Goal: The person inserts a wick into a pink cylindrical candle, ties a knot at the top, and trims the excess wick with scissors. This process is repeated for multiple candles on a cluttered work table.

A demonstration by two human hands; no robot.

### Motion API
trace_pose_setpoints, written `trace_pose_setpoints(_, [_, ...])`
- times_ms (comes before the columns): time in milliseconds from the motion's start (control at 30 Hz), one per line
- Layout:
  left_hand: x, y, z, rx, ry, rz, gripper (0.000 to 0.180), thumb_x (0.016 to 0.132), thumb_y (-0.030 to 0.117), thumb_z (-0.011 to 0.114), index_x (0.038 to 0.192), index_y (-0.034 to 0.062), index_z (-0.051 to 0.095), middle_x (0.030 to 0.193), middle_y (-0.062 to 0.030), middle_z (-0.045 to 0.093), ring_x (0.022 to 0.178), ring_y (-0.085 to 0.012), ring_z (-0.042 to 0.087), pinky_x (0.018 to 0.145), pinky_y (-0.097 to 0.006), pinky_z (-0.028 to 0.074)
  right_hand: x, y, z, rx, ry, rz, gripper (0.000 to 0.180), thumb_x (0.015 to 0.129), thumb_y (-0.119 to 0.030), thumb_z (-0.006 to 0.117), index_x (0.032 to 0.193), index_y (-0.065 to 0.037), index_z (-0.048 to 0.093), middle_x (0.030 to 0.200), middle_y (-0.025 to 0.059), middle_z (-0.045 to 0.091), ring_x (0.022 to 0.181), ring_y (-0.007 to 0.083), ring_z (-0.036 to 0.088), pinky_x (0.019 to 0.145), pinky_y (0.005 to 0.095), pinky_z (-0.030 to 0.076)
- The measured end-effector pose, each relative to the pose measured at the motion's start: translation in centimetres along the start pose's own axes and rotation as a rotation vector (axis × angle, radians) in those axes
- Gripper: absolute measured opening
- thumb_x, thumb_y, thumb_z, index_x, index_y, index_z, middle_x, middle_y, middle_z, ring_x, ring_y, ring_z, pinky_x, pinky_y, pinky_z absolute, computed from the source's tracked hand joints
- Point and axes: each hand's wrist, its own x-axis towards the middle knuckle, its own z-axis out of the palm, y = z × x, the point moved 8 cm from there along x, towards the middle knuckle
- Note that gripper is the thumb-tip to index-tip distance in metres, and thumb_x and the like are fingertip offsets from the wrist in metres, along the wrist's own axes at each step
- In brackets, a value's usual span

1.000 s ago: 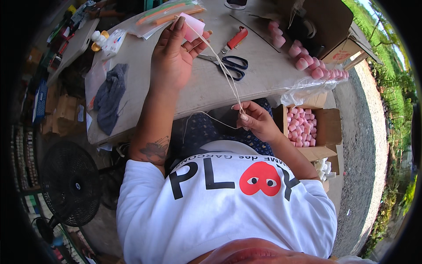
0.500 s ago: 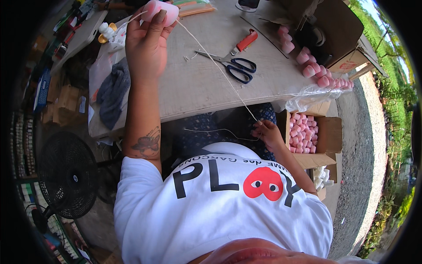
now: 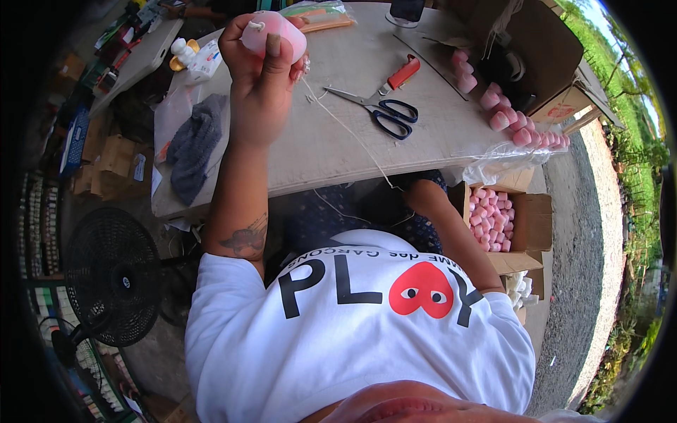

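My left hand (image 3: 264, 77) is raised over the far left of the table, closed round a pink cylinder-shaped piece (image 3: 289, 39) with the thumb across its side. A small white knot or loop of cord sits against the piece's upper end. From its other end a white cord (image 3: 342, 125) slants down to my right hand (image 3: 425, 197), which is low at the table's near edge. The right hand is turned so its fingers are mostly hidden, and the cord runs into it. Loose cord hangs over my lap. Scissors (image 3: 384, 111) with dark blue handles lie between the hands.
A red-handled cutter (image 3: 403, 72) touches the scissors. Pink pieces in rows (image 3: 504, 116) line the table's right side, near a cardboard box (image 3: 536, 49). Below, an open box (image 3: 530, 222) holds several more. A grey cloth (image 3: 196, 151) lies left; a fan (image 3: 113, 275) stands lower left.
The pink piece has tilted and moved slightly right. The cord end that stuck out at its left is now drawn in to the piece's face. My right hand has turned, hiding its fingers.
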Motion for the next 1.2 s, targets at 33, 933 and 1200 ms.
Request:
trace_pose_setpoints(33, [-0.5,-0.6,0.1,0.046,-0.008,-0.021,0.037,0.096,0.024,0.054,0.122,0.0154,0.029,0.109,-0.0127,0.058,0.074,-0.0121,0.048,0.068,-0.027,0.043,-2.1,-1.9,-3.0,0.009,-0.011,-0.003,0.033,0.082,-0.028,0.058,0.103,-0.004,0.067,0.097,0.0201,0.067,0.094,0.0344,0.064,0.082,0.0433,0.051])
trace_pose_setpoints(933, [-8.9,-7.7,4.4,0.509,-0.205,-0.235,0.05,0.075,0.008,0.077,0.116,0.008,0.047,0.106,-0.0111,0.055,0.094,-0.0243,0.058,0.079,-0.034,0.048,-1.3,-9.2,-20.4,0.352,0.241,-0.331,0.028,0.076,-0.006,0.065,0.1,0.005,0.058,0.088,0.0173,0.065,0.08,0.0266,0.066,0.072,0.035,0.051])
trace_pose_setpoints(1200, [-8.0,-8.6,6.4,0.694,-0.265,-0.214,0.048,0.077,-0.004,0.07,0.117,0.0089,0.046,0.111,-0.0102,0.055,0.096,-0.0203,0.061,0.079,-0.03,0.052,-15.4,-8.3,-27.0,1.391,0.657,-0.995,0.041,0.084,0.005,0.06,0.123,0.004,0.045,0.116,0.0198,0.057,0.107,0.0313,0.06,0.089,0.0391,0.052])
